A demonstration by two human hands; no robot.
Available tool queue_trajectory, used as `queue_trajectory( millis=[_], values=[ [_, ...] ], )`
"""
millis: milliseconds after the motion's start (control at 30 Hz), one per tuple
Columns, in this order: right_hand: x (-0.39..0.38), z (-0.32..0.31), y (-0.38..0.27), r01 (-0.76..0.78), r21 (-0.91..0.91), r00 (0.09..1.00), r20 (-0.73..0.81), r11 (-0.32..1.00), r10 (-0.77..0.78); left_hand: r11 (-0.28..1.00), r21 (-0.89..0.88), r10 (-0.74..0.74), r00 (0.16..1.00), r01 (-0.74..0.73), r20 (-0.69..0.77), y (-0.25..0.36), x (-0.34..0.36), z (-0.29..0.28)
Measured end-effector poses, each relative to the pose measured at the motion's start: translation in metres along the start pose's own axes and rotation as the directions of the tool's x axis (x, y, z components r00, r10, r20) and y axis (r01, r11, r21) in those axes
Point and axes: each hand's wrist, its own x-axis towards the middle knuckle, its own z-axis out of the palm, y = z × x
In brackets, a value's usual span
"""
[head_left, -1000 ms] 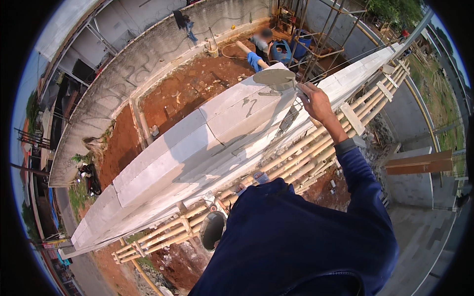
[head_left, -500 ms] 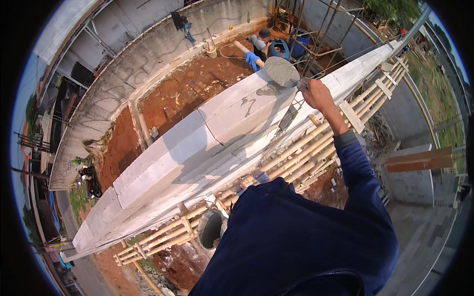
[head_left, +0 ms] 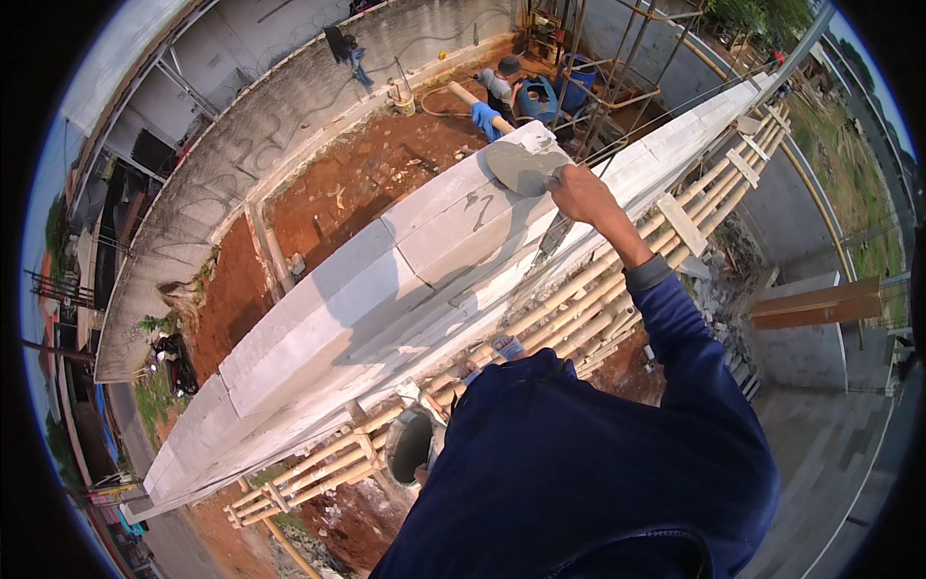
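My right hand (head_left: 585, 197) is closed round the handle of a trowel (head_left: 526, 171). Its rounded grey blade is over the end of a pale block wall (head_left: 318, 280), tilted against the top block. Wet grey mortar smears mark the block's face near it. A bucket (head_left: 409, 442) with a dark inside is low beside my body, its mouth tipped toward me. What looks like the fingers of my left hand (head_left: 422, 474) shows at its rim; the rest of that hand is hidden behind my blue clothing.
Bamboo poles (head_left: 579, 323) form a scaffold along the wall, with a sandalled foot (head_left: 508, 347) on them. Beyond the wall, a person (head_left: 500, 85) crouches by blue drums (head_left: 579, 82) on red soil. A wooden beam (head_left: 818, 307) juts in at the right.
My right hand has moved left and slightly down with the trowel. The blade, raised and showing a round mortar-covered face before, now lies tilted lower against the block's end.
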Motion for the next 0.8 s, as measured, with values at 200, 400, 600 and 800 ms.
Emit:
queue_trajectory(
  millis=[200, 400, 600, 800],
  values=[
    [0.004, 0.014, 0.019, 0.0, 0.018, 1.0, -0.021, 1.0, 0.0, 1.0, 0.0, 0.016, 1.0, -0.016, 0.013, -0.002, -0.002, 0.003],
    [-0.067, 0.023, -0.101, 0.174, 0.212, 0.951, 0.216, 0.962, -0.22, 0.991, -0.016, 0.135, 0.991, -0.135, 0.009, -0.023, 0.002, -0.008],
    [-0.102, 0.104, -0.169, 0.494, 0.36, 0.627, 0.483, 0.791, -0.611, 0.154, -0.959, -0.432, 0.889, 0.236, 0.15, -0.021, 0.004, -0.046],
    [-0.171, 0.193, -0.214, 0.766, 0.333, 0.234, 0.653, 0.55, -0.721, 0.682, -0.73, -0.248, 0.951, 0.035, -0.186, 0.097, -0.033, -0.195]
  ],
)
